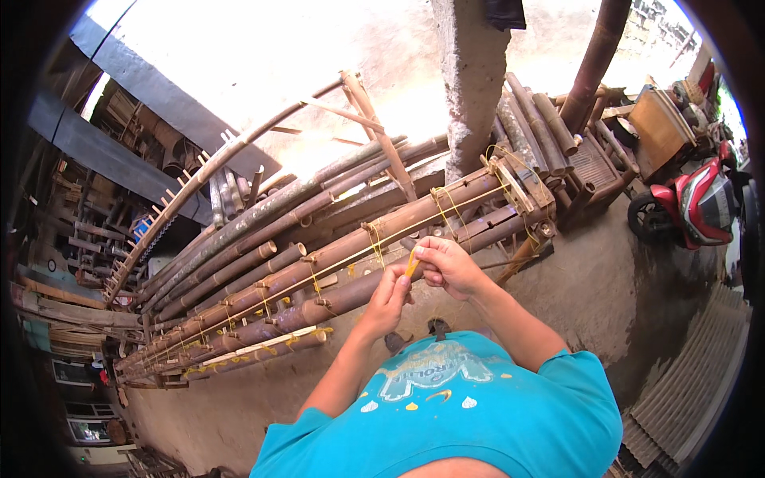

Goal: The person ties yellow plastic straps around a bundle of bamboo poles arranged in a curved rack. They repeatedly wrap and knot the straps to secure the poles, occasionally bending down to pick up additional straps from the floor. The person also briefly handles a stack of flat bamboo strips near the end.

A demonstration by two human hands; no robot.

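Observation:
In front of my chest a short, flat yellow strip, perhaps folded cord, is stretched between my two hands. My left hand pinches its lower end. Slightly higher, my right hand grips the upper end between thumb and fingers. Just beyond both hands lies a long frame of brown bamboo poles, bound at intervals with yellow cord. A taut yellow line runs along its upper pole. Whether the strip joins any of this cord cannot be made out.
More bamboo poles are stacked behind the frame. A concrete pillar rises at the back. On the right stand a red motorcycle and corrugated sheets. A curved ladder-like bamboo piece leans at the left. My feet are near the frame.

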